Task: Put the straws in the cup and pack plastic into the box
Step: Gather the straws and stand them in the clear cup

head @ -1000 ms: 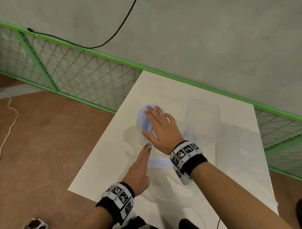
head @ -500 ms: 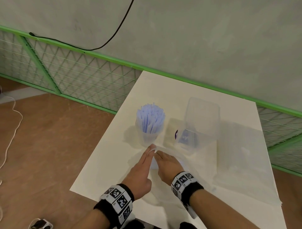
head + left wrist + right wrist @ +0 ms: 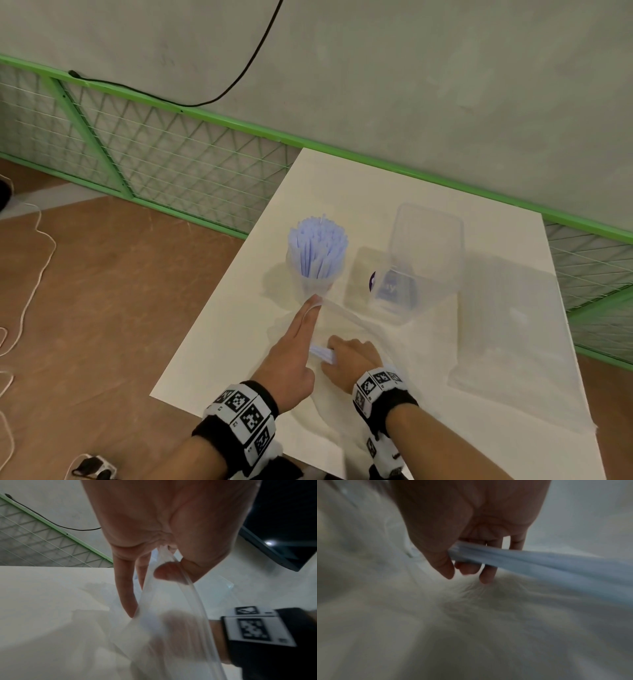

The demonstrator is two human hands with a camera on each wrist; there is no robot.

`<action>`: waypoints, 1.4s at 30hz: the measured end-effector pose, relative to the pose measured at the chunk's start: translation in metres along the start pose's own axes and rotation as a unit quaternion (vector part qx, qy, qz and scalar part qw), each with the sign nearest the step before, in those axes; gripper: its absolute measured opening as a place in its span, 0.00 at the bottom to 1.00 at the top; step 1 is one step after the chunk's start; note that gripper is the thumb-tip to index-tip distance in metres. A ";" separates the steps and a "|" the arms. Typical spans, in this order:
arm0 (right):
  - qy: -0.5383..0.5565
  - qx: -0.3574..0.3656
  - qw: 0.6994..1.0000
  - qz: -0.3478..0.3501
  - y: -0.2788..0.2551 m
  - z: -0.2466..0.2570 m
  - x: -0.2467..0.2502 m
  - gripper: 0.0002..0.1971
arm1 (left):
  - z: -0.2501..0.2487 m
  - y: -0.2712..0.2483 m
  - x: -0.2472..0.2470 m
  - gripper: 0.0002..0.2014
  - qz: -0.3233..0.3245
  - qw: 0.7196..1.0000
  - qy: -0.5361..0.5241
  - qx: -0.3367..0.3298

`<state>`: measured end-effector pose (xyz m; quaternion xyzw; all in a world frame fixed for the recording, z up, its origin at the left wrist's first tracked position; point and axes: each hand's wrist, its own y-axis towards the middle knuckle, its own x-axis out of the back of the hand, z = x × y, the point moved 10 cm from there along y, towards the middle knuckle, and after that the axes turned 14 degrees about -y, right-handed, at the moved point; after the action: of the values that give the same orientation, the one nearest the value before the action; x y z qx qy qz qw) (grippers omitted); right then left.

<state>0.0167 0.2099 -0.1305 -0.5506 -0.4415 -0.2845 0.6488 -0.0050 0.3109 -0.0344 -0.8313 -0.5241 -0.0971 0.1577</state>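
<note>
A clear cup (image 3: 317, 274) holds a dense bunch of pale blue straws (image 3: 318, 246) at mid-table. To its right stands a clear plastic box (image 3: 426, 240). A clear plastic bag (image 3: 356, 325) lies in front of them. My left hand (image 3: 301, 339) pinches the bag's rim between thumb and fingers (image 3: 126, 599), lifting the bag (image 3: 163, 622) open. My right hand (image 3: 352, 356) reaches into the bag and grips a small bundle of straws (image 3: 322, 353). In the right wrist view the bundle (image 3: 539, 563) runs out to the right of my right hand (image 3: 462, 555).
Something with a purple label (image 3: 390, 287) shows through the box. A second clear plastic sheet (image 3: 513, 325) lies on the right of the white table (image 3: 212, 342). A green mesh fence (image 3: 154, 154) runs behind, and a white cord (image 3: 30, 291) lies on the floor at left.
My right hand left the top of the cup, drew back toward me into the bag and took hold of a bundle of straws. My left hand stayed at the bag's rim.
</note>
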 end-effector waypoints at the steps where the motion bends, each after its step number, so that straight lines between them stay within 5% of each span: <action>1: 0.021 -0.011 1.000 -0.008 -0.005 -0.005 0.001 0.11 | 0.003 0.000 0.001 0.53 -0.003 1.000 0.001 0.002; 4: 0.131 -0.013 0.990 -0.051 -0.024 -0.012 0.014 0.18 | 0.013 0.003 0.005 0.53 -0.015 1.000 0.007 0.011; 7: 0.275 -0.014 0.948 -0.163 -0.048 -0.020 0.048 0.24 | 0.018 0.008 0.007 0.53 -0.024 1.000 0.006 0.015; 10: 0.354 -0.078 0.897 -0.252 -0.068 -0.046 0.064 0.20 | 0.015 0.013 0.004 0.52 -0.026 1.000 0.006 0.014; 12: 0.365 -0.102 0.896 -0.232 -0.074 -0.055 0.058 0.19 | 0.014 0.015 0.002 0.52 -0.028 0.999 -0.001 0.017; 16: 0.268 -0.147 0.941 -0.146 -0.081 -0.071 0.030 0.16 | 0.007 0.017 -0.006 0.50 0.010 0.999 0.026 -0.025; 21: 0.233 -0.167 0.948 -0.136 -0.092 -0.089 0.032 0.21 | 0.005 0.005 -0.006 0.51 0.105 0.991 0.070 -0.037; 24: 0.290 -0.165 0.933 -0.139 -0.107 -0.091 0.058 0.16 | 0.003 -0.001 -0.002 0.46 0.142 0.981 0.117 -0.057; 29: 0.449 -0.113 0.849 -0.255 -0.143 -0.098 0.143 0.03 | 0.014 0.000 -0.007 0.50 0.149 0.964 0.205 -0.078; 33: 0.408 -0.128 0.835 -0.346 -0.164 -0.125 0.183 0.05 | 0.036 -0.008 -0.036 0.44 0.212 0.911 0.338 -0.101; 38: 0.367 -0.212 0.868 -0.260 -0.128 -0.144 0.107 0.09 | 0.080 -0.019 -0.069 0.20 0.271 0.792 0.535 -0.116; 40: 0.341 -0.238 0.890 -0.188 -0.109 -0.143 0.062 0.04 | 0.086 -0.020 -0.070 0.16 0.260 0.789 0.548 -0.100; 42: 0.326 -0.260 0.897 -0.144 -0.099 -0.143 0.032 0.08 | 0.089 -0.015 -0.071 0.18 0.258 0.809 0.525 -0.058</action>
<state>-0.0166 0.0528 -0.0571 -0.5063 -0.1901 -0.6435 0.5417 -0.0496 0.2894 -0.1381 -0.7658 -0.1207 -0.5050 0.3793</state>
